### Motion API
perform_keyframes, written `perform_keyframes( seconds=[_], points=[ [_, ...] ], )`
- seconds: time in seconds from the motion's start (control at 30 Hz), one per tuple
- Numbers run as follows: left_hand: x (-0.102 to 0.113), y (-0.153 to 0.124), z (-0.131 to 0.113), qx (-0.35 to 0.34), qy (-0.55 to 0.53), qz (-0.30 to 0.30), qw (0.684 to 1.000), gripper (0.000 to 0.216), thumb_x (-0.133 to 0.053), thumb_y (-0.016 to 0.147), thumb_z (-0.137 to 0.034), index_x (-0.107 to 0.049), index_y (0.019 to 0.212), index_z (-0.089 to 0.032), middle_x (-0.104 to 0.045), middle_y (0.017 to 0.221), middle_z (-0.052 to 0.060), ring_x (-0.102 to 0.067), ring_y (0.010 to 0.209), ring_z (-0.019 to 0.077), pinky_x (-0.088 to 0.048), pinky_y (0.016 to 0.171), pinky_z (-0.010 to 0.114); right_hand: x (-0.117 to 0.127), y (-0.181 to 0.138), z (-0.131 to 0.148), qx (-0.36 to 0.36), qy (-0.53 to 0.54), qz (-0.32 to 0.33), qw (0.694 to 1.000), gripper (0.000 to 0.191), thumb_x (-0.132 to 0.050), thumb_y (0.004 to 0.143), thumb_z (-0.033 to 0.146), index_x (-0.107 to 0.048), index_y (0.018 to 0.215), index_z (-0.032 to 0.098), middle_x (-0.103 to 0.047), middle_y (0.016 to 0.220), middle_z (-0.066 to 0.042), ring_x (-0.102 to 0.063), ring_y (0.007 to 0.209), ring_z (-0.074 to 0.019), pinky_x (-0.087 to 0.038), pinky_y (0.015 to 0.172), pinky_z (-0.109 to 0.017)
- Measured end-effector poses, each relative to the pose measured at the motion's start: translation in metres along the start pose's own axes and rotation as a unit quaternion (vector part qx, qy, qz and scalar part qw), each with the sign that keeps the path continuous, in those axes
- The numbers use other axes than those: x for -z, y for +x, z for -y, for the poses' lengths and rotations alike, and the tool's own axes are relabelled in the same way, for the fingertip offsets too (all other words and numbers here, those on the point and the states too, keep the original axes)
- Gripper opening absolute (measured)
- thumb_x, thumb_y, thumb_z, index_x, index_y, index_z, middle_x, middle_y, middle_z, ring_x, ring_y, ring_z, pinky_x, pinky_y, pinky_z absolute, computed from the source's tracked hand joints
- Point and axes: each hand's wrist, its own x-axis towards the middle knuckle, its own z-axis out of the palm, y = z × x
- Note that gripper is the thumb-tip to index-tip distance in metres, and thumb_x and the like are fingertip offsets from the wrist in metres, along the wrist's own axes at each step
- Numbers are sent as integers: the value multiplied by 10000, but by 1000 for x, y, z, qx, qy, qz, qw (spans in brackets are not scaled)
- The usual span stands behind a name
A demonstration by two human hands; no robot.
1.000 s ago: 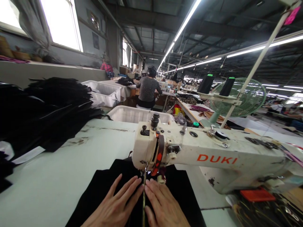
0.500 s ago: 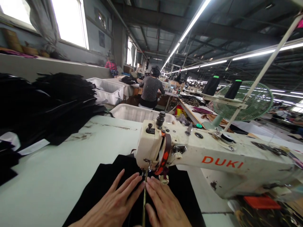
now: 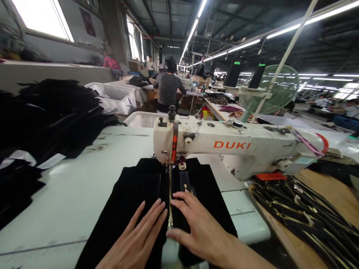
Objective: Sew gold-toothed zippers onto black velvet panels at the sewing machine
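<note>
One left hand point(image 3: 138, 236) lies flat and one right hand point(image 3: 200, 226) spreads, both upon black fabric point(image 3: 126, 198) reaching under the sewing machine point(image 3: 207, 140); uneven pressure could perhaps pull the gold zipper point(image 3: 170, 186) crooked.

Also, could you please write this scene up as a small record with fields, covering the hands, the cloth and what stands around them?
Left hand: flat on the black cloth, left of the gold zipper
Right hand: spread over the cloth, mostly right of the zipper, thumb near its pull
Machine: white sewing machine, marked DUKI; the cloth reaches under its head
Surface: pale table
Left side: pile of black pieces
Right side: heap of black-and-gold strips
Beyond: white bin, thread cones, green fan
</note>
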Motion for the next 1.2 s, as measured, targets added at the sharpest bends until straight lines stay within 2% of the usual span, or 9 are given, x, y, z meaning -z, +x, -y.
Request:
perform_keyframes(
  seconds=[0.07,0.13,0.23,0.4,0.53,0.63,0.77,0.93,1.2],
  points=[
    [0,-11,-7,29,-13,-18,999,833,-573,926,-263,-85,1597,-192,-352,1554,95,-350,1410,304,-342,1131,451,-5,-11,2,31,14,5,999,801,-839,760,459,-505,1404,119,-458,1482,-136,-371,1410,-290,-299,1202,-415],
    [4,-14,-5,76,-60,-21,995,687,-491,951,-177,-227,1577,-276,-398,1537,35,-408,1377,259,-410,1082,373,-7,-16,0,66,7,3,998,757,-820,798,402,-489,1404,92,-478,1463,-146,-380,1404,-269,-290,1206,-392],
    [19,-7,5,174,-170,4,970,451,-427,1035,-308,-443,1486,-318,-492,1475,-13,-494,1322,241,-428,1052,374,-2,-14,0,119,-47,-8,992,487,-689,898,195,-528,1343,80,-549,1383,-138,-466,1324,-236,-344,1171,-347],
    [40,5,14,270,-263,-11,926,436,-439,1027,-480,-591,1381,-277,-649,1313,-9,-601,1222,282,-398,1094,426,5,-2,8,164,-209,-5,964,327,-627,822,7,-606,1141,75,-645,1090,-117,-589,1017,-231,-524,891,-305],
    [38,3,16,279,-269,12,922,449,-410,1044,-491,-554,1412,-278,-587,1394,-14,-515,1314,272,-341,1144,438,8,13,8,128,-221,-23,966,78,-647,904,135,-637,981,136,-651,952,-54,-608,918,-198,-516,869,-291],
    [39,2,14,296,-253,-3,921,476,-392,1037,-526,-585,1383,-263,-610,1368,0,-527,1303,278,-350,1137,440,11,18,7,84,-223,-49,970,131,-676,930,219,-629,1037,160,-659,981,-30,-629,950,-167,-501,910,-268],
    [46,8,8,289,-242,-15,926,463,-404,1033,-507,-614,1353,-246,-639,1330,6,-555,1276,264,-373,1126,411,6,14,11,9,-251,-78,965,58,-644,918,104,-641,958,145,-661,966,-65,-648,926,-206,-542,776,-291],
    [44,6,3,275,-215,-12,937,445,-390,1035,-449,-610,1354,-231,-628,1344,35,-566,1265,260,-399,1104,436,1,2,27,-35,-293,-85,952,186,-559,852,-41,-630,870,129,-660,878,-113,-651,841,-272,-548,651,-351],
    [46,3,-4,164,-105,-37,980,369,-424,1028,-345,-629,1319,-248,-646,1321,20,-572,1258,244,-420,1093,401,4,-7,42,45,-251,-84,963,236,-580,800,-46,-604,877,176,-634,909,-57,-623,858,-233,-537,688,-327]
  ],
)
